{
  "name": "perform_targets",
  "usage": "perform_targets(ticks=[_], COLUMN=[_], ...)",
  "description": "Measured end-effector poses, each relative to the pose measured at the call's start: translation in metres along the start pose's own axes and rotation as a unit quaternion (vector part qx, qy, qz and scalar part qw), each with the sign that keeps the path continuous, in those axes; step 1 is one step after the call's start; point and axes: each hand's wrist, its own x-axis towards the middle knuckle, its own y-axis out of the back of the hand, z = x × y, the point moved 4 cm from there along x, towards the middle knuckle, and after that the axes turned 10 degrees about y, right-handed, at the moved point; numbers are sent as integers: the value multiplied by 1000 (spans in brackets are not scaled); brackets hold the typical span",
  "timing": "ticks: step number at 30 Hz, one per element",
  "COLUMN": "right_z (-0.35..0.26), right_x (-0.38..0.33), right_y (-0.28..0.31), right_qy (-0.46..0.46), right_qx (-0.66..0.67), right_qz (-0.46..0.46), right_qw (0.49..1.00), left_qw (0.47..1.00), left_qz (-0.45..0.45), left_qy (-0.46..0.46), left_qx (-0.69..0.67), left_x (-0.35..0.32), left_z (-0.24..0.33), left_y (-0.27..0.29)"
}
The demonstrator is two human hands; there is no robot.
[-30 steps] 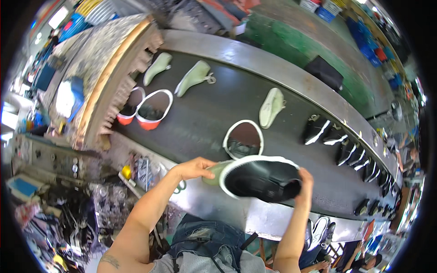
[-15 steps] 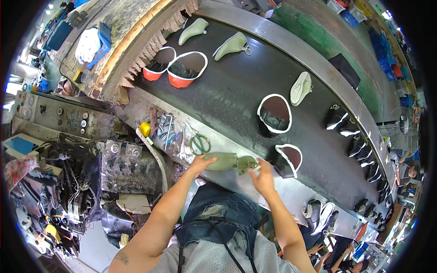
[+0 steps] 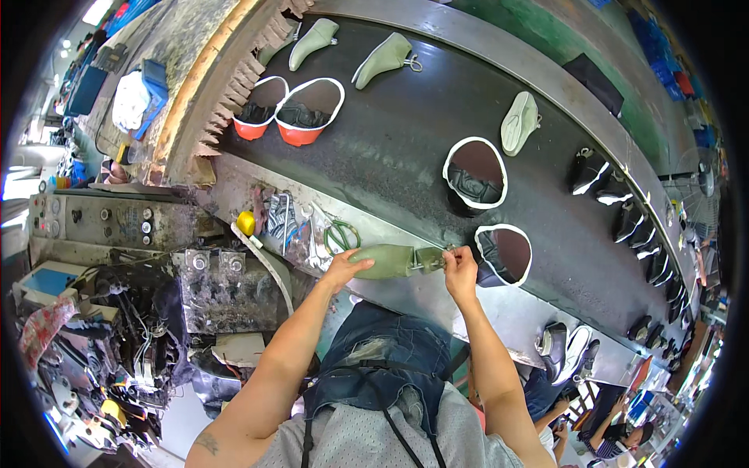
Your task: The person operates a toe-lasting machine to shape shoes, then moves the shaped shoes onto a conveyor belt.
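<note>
Left hand: I see fingers gripping the longer part of the green shoe last
Right hand: fingers pinching its shorter end
Green shoe last: over the metal ledge, near a white-rimmed boot

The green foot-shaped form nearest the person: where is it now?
In the head view, the green form is just below centre, held between the left hand and right hand, left of the nearer white-rimmed shoe.

Dark conveyor belt; on it, pale green lasts; white-rimmed open shells; dark shoes
</note>
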Motion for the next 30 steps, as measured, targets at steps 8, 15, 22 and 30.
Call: perform_targets(ticks=[8, 15, 22, 30], right_z=[-5, -2, -16, -44], right_x=[2, -5, 19, -13], right_y=[-19, -38, 15, 71], right_qy=[51, 121, 150, -6], right_qx=[-41, -77, -250, -215], right_qz=[-69, -230, 79, -3], right_qw=[995, 963, 953, 977], left_qw=[1000, 995, 998, 967], left_qz=[10, 80, 65, 114], left_qy=[-13, 48, 19, -55], left_qx=[10, 39, -5, -220], left_x=[8, -22, -28, -20], left_z=[-4, 8, -2, 14], left_y=[4, -11, 1, -2])
